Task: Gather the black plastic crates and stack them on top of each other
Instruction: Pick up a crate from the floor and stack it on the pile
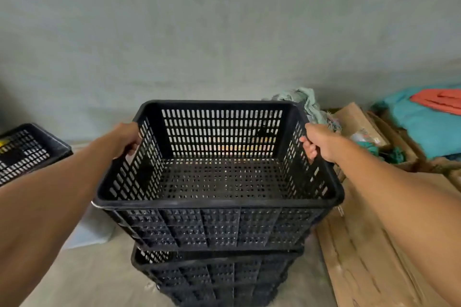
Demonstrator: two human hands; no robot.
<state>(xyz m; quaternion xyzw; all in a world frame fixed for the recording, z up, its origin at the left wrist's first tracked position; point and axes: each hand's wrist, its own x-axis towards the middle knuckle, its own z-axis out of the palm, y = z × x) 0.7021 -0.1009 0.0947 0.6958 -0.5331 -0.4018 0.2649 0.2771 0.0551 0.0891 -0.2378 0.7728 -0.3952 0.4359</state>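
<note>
A black slotted plastic crate (219, 203) fills the middle of the view, open side up and empty. My left hand (124, 141) grips its left rim and my right hand (318, 143) grips its right rim. Directly below it stands a stack of black crates (214, 274), and the held crate sits on or just over the top one; I cannot tell whether they touch. Another black crate (27, 152) lies at the far left edge with something yellow inside.
A grey wall runs close behind the crates. Flattened cardboard (374, 244) covers the floor to the right, with cardboard boxes (359, 122), a pale green cloth (308, 102) and teal and orange fabric (429, 117) beyond. A pale box (92, 229) sits left of the stack.
</note>
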